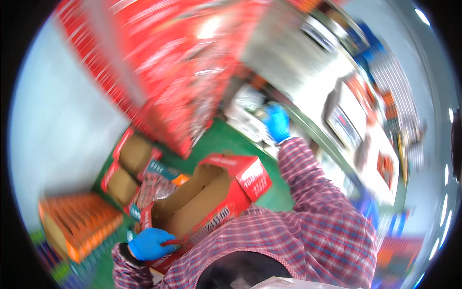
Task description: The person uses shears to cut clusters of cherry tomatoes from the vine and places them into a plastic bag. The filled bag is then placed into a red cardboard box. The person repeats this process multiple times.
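An open-topped red cardboard box (245, 176) with a bare brown inside lies tilted against my front. My left hand (153, 244), in a blue glove, is closed on the wall at its near left end. Further off to the right, my right hand (277, 123), also blue-gloved, reaches in under the edge of a metal table. It is beside a white container (248, 120) with clear plastic in it. Motion smears its fingers, and I cannot make out whether they hold anything.
A tall red, shiny stack (192, 62) stands ahead on the left. More open cardboard boxes (134, 154) and an orange carton stack (79, 221) sit on the green floor at left. The metal table (284, 53) carries a white-framed device (344, 118).
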`<state>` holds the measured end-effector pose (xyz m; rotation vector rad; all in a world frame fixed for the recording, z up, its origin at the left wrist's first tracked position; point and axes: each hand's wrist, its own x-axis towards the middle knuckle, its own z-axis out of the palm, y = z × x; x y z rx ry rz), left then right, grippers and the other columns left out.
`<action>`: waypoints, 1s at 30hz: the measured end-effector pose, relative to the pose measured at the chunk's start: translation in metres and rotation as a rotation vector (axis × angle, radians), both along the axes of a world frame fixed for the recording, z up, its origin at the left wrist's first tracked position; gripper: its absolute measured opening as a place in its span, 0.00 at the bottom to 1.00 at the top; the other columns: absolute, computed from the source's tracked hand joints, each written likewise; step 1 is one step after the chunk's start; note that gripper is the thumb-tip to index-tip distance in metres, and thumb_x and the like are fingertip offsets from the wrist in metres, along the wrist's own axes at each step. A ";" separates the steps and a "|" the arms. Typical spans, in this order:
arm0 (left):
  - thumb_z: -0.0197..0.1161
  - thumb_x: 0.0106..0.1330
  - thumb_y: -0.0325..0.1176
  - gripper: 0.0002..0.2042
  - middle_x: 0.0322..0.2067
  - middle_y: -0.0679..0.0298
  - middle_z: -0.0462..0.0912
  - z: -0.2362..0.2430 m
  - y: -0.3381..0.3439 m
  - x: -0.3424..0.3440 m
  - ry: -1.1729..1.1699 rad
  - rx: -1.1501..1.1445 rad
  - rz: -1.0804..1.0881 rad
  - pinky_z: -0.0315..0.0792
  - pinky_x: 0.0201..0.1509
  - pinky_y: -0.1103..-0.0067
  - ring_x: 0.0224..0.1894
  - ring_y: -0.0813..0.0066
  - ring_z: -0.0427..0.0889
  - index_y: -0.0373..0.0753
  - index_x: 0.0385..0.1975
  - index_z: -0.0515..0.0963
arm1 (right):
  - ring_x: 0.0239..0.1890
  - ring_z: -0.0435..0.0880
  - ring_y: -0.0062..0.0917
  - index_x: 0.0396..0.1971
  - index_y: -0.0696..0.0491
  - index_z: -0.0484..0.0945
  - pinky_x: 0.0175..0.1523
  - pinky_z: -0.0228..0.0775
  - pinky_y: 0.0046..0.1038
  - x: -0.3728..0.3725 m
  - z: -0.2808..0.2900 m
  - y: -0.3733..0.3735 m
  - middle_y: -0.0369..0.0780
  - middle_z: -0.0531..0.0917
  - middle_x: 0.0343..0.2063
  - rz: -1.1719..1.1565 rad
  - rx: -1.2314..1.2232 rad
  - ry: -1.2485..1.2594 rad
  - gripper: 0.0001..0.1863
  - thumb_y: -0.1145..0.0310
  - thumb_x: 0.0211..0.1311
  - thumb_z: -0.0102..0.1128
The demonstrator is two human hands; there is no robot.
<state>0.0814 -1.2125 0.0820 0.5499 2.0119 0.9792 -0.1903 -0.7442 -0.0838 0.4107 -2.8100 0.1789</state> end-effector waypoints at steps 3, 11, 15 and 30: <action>0.63 0.52 0.36 0.07 0.20 0.54 0.76 0.011 0.086 -0.050 0.239 0.122 -0.114 0.66 0.27 0.68 0.25 0.56 0.75 0.40 0.25 0.80 | 0.53 0.69 0.43 0.52 0.47 0.69 0.58 0.59 0.40 0.129 -0.016 0.070 0.48 0.69 0.52 -0.176 -0.187 0.036 0.24 0.57 0.56 0.54; 0.64 0.46 0.33 0.07 0.20 0.59 0.70 0.074 0.359 -0.167 1.059 0.106 -0.460 0.59 0.32 0.66 0.27 0.57 0.69 0.41 0.23 0.76 | 0.45 0.75 0.44 0.40 0.50 0.78 0.48 0.68 0.42 0.297 -0.037 0.299 0.49 0.77 0.42 -0.853 -0.508 -0.301 0.20 0.51 0.62 0.46; 0.62 0.49 0.29 0.06 0.23 0.58 0.68 0.053 0.559 -0.262 1.245 0.170 -0.536 0.59 0.35 0.67 0.31 0.56 0.67 0.39 0.26 0.74 | 0.45 0.76 0.43 0.43 0.48 0.77 0.51 0.68 0.41 0.282 -0.112 0.443 0.51 0.77 0.42 -0.833 -0.549 -0.707 0.22 0.49 0.58 0.45; 0.57 0.56 0.23 0.14 0.48 0.56 0.69 0.007 0.805 -0.349 1.355 -0.176 -0.567 0.63 0.55 0.65 0.53 0.56 0.67 0.33 0.44 0.75 | 0.34 0.79 0.38 0.36 0.50 0.77 0.42 0.71 0.37 0.294 -0.247 0.711 0.45 0.80 0.28 -1.466 -0.337 -0.715 0.12 0.60 0.55 0.51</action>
